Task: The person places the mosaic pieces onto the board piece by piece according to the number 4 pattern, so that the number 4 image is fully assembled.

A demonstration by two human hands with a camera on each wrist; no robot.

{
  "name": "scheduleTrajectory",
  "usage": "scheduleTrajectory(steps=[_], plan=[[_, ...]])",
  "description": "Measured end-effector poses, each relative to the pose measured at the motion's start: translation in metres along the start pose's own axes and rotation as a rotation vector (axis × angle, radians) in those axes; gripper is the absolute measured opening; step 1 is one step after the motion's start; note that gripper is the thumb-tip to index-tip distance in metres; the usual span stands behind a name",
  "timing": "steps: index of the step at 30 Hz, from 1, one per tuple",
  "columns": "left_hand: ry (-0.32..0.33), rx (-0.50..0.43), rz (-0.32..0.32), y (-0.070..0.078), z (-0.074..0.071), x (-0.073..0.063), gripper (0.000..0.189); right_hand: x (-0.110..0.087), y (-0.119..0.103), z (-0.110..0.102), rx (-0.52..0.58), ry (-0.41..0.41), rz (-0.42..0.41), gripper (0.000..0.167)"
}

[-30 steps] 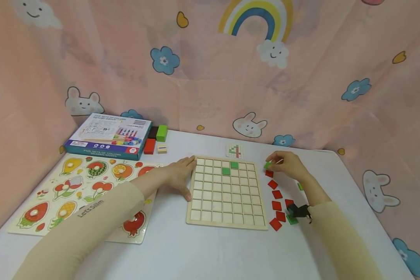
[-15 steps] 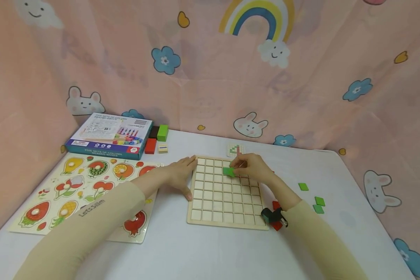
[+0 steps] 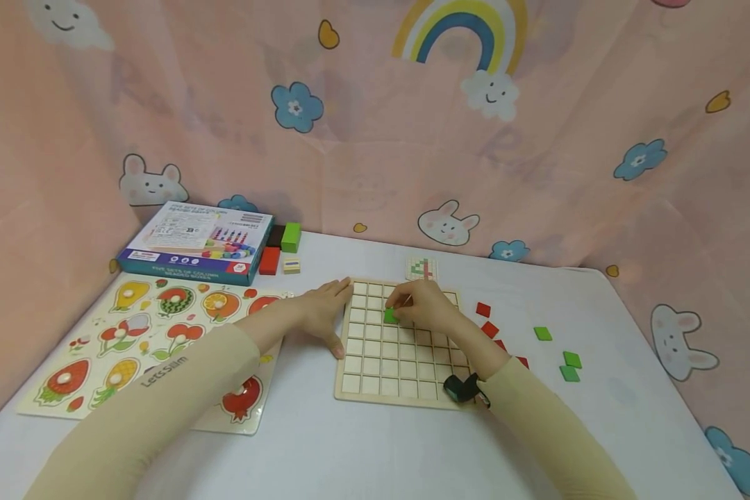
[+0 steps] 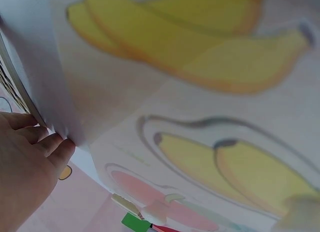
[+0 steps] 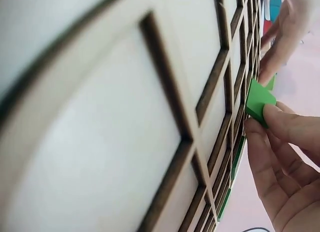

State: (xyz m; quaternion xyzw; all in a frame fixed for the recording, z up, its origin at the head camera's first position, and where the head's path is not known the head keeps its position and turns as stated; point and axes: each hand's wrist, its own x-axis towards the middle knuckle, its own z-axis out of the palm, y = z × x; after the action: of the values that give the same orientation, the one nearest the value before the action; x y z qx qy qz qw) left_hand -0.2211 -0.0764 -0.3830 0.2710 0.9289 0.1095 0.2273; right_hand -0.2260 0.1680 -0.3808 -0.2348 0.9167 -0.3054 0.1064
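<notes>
With my right hand [image 3: 428, 305] I pinch a green tile [image 3: 390, 317] between thumb and fingers, over the far part of the gridded board [image 3: 371, 364] — it tilts in my right wrist view, and I cannot tell whether it touches the grid. Two seated green tiles [image 5: 239, 157] show along the board there. My left hand [image 3: 320, 310] rests against the board's left edge, fingers straight and thumb spread apart. Just right of the board lie red tiles [image 3: 484, 310], some near my right sleeve [image 3: 550, 423]; farther right on the white-covered bench [image 3: 312, 451] lie three loose green tiles [image 3: 542, 334]. A small pattern card [image 3: 421, 269] lies just beyond the board — the fruit puzzle [image 3: 159, 323] is to its left, partly under my left sleeve [image 3: 162, 389].
</notes>
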Motion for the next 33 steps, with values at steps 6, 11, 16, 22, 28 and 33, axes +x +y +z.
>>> scheduleTrajectory(steps=[6, 11, 16, 22, 28, 33], plan=[[-0.001, 0.006, -0.005, 0.001, -0.001, 0.000, 0.134, 0.000, -0.002, 0.001, -0.010, -0.005, 0.010, 0.009], [0.000, 0.001, -0.008, 0.001, 0.000, 0.000, 0.134, 0.001, -0.002, 0.002, -0.051, -0.004, -0.007, 0.010], [0.004, 0.004, -0.011, 0.000, 0.000, 0.000, 0.135, 0.003, -0.002, 0.004, -0.099, -0.011, -0.010, 0.012], [0.004, 0.012, -0.009, 0.001, -0.001, 0.000, 0.134, -0.002, 0.000, -0.006, -0.096, -0.015, -0.005, 0.016], [0.005, 0.014, -0.001, 0.002, -0.001, 0.000, 0.134, -0.019, 0.028, -0.039, -0.111, 0.030, 0.034, 0.021], [0.004, 0.014, 0.004, 0.002, -0.001, 0.000, 0.134, -0.044, 0.072, -0.075, -0.179, 0.087, 0.152, 0.023]])
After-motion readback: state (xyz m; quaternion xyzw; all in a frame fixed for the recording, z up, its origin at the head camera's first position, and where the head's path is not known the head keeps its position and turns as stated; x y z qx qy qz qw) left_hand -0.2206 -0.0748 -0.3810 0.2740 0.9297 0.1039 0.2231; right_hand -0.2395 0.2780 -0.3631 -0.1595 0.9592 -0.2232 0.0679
